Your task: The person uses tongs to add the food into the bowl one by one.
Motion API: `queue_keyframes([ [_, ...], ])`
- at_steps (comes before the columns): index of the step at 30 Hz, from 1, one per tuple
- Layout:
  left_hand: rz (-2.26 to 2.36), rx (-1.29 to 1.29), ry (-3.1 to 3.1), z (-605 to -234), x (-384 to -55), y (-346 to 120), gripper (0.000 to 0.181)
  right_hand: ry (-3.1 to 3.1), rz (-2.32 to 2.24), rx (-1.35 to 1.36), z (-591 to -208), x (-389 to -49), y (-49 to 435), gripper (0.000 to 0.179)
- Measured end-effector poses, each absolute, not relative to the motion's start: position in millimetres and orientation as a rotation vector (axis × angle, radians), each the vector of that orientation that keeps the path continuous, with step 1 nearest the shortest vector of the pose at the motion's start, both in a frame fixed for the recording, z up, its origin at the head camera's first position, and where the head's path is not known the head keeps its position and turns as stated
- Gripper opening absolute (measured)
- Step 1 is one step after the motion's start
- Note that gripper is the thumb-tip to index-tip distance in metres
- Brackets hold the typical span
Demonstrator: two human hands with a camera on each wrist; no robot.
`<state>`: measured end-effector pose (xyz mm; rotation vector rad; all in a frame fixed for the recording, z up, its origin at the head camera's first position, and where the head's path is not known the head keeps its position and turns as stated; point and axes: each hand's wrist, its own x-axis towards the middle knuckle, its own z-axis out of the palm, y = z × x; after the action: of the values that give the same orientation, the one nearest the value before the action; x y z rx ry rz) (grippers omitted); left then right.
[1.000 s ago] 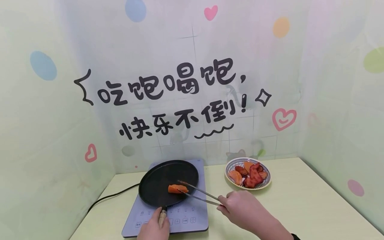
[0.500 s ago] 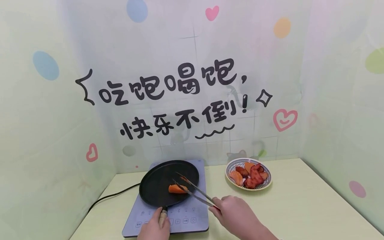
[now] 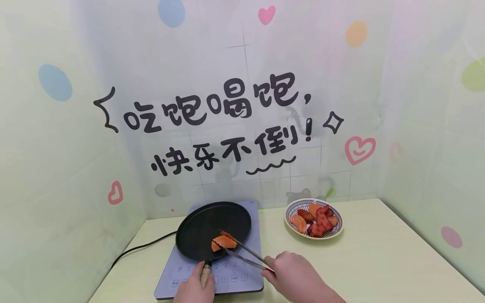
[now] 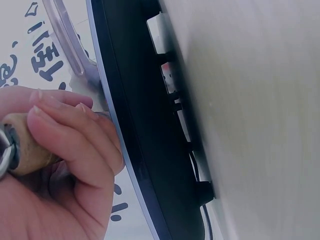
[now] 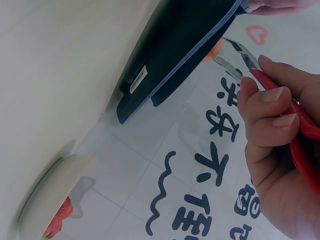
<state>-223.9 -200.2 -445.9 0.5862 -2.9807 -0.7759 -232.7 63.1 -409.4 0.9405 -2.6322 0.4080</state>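
Note:
My left hand [image 3: 195, 288] grips the wooden handle [image 3: 205, 275] of a black frying pan [image 3: 195, 231]; in the left wrist view the fingers [image 4: 75, 142] curl round that handle. With my right hand [image 3: 297, 275] I hold metal tongs [image 3: 250, 261], whose red grip [image 5: 281, 92] shows in the right wrist view. The tong tips straddle an orange salmon piece [image 3: 224, 243] in the near right part of the pan, one arm on either side of it. Pale stripes show on the salmon's upper face.
Under the pan is a grey induction cooker [image 3: 250, 282], its black cord [image 3: 142, 245] running off left. A patterned plate [image 3: 289, 229] with salmon and several reddish meat pieces [image 3: 322, 223] stands at the back right. A printed backdrop [image 3: 235, 54] rises behind the table [image 3: 363, 252].
The tongs have shifted over the salmon and come nearer with the right hand. The salmon has turned, showing its striped face, and sits slightly closer. The left hand keeps its hold on the pan handle.

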Motion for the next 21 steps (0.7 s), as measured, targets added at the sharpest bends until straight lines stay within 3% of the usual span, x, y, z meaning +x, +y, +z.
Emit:
queue_keyframes([
  [21,-0.764,0.565,-2.959,-448,-223,-199,0.057,-2.689,0.561,0.906,-398,-232,72,0.024],
])
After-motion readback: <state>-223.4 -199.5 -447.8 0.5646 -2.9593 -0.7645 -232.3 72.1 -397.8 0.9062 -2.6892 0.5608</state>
